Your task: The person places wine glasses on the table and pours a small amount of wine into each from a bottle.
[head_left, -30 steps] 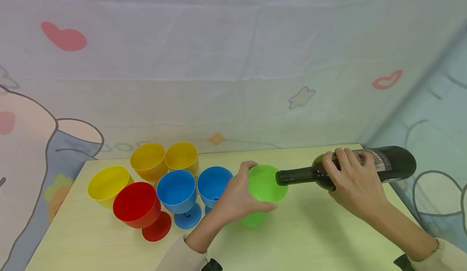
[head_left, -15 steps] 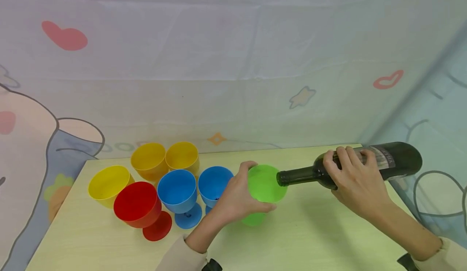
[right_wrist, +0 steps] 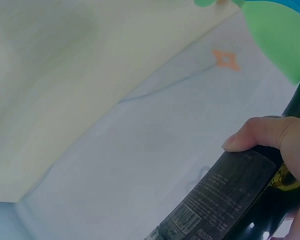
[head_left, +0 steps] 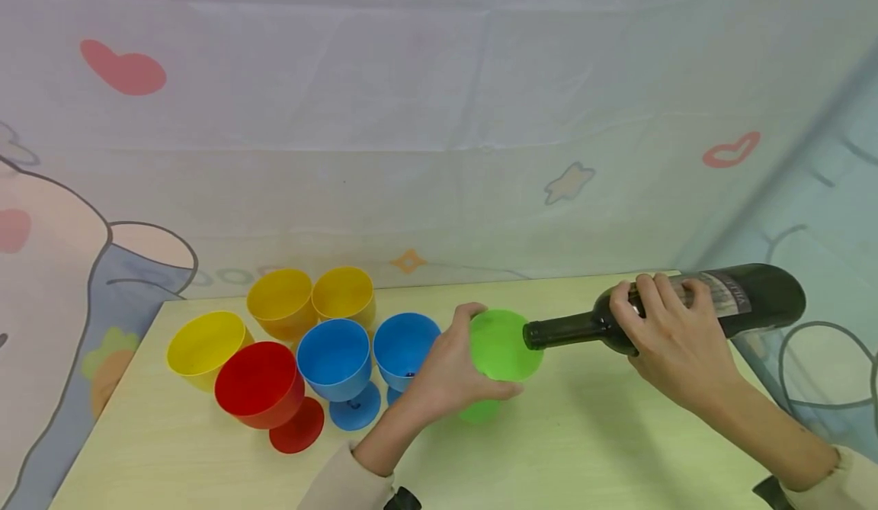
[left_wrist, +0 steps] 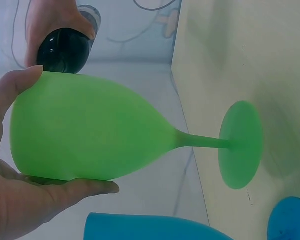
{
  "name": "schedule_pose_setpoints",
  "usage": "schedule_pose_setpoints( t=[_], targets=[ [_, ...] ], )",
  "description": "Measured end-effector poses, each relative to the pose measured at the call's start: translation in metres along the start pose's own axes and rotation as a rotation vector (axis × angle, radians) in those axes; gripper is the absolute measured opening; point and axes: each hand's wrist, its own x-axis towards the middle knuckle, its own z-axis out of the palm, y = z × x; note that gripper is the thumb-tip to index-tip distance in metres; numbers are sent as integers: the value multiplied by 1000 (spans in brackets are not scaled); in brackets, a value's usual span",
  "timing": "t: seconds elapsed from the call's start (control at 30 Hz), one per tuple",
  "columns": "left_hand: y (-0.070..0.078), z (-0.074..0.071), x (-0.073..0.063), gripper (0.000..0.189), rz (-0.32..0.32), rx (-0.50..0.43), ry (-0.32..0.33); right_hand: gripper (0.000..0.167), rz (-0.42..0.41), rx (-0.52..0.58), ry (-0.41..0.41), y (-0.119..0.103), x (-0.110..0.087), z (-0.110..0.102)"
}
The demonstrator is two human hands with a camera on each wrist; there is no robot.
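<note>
My left hand [head_left: 444, 373] grips the bowl of a green plastic goblet [head_left: 504, 350], thumb and fingers around its sides. The left wrist view shows the goblet's stem and round foot close to the table; whether the foot touches is unclear. My right hand [head_left: 675, 346] holds a dark glass wine bottle [head_left: 768, 296] around its body, tilted with the base slightly higher than the neck. The bottle's mouth lies over the goblet's right rim. No liquid is visible coming out. In the right wrist view, the thumb presses beside the bottle's dark label [right_wrist: 215, 195].
Left of the green goblet stand two blue goblets [head_left: 334, 357], a red goblet [head_left: 257, 384] and several yellow goblets [head_left: 206, 350] on the pale table [head_left: 549, 457]. The left forearm partly covers one blue goblet. A printed cloth [head_left: 439, 113] hangs behind the table.
The bottle's base has swung up and a little to the right with my right hand, so it tilts more. Its mouth stays over the goblet. My left hand and goblet hardly moved.
</note>
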Motion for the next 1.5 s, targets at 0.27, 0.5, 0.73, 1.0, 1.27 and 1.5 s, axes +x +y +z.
schedule_pose_setpoints(
  t=[0.27,0.5,0.73,1.0,1.27,1.5],
  targets=[
    [-1,1,1,91,2,-1,-2,56,-13,-1,20,1,0,-1],
    [-1,1,2,91,1,-15,-12,60,-23,-18,15,1,1,-2],
    [-1,1,1,90,3,-28,-19,60,-20,-15,10,1,1,-2],
    [-3,1,1,90,18,-8,-16,62,-17,-7,-20,1,2,-3],
    [-3,2,1,91,15,-3,-16,62,-21,-21,1,1,2,-2],
    [-4,2,1,90,23,-10,-18,62,-23,-17,4,1,1,-2]
  ],
)
